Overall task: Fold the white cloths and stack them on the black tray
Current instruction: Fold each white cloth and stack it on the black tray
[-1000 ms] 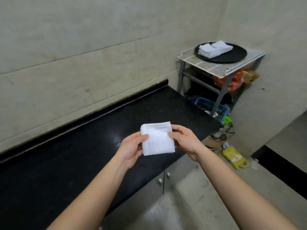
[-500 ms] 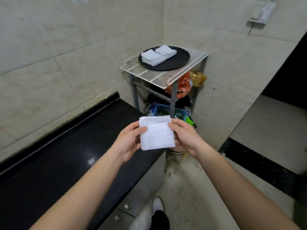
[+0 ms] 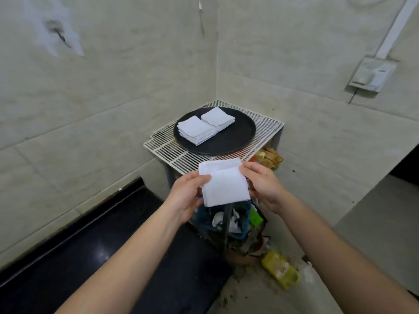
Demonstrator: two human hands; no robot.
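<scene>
A folded white cloth (image 3: 223, 182) is held in the air between both hands, in front of the near edge of the rack. My left hand (image 3: 187, 196) pinches its left edge with the thumb on top. My right hand (image 3: 263, 184) grips its right edge. Beyond it, a round black tray (image 3: 235, 137) lies on a white wire rack (image 3: 179, 157) in the corner. Two stacks of folded white cloths (image 3: 205, 128) sit side by side on the tray's left half.
A black countertop (image 3: 113, 252) runs along the left wall below my arms. Under the rack are a blue basket (image 3: 240, 223), bags and clutter. A yellow packet (image 3: 280, 268) lies on the floor. A wall box (image 3: 371, 74) hangs at the upper right.
I have turned and come closer to the rack. The tray now sits just beyond the cloth. Both hands keep the same hold on the folded cloth.
</scene>
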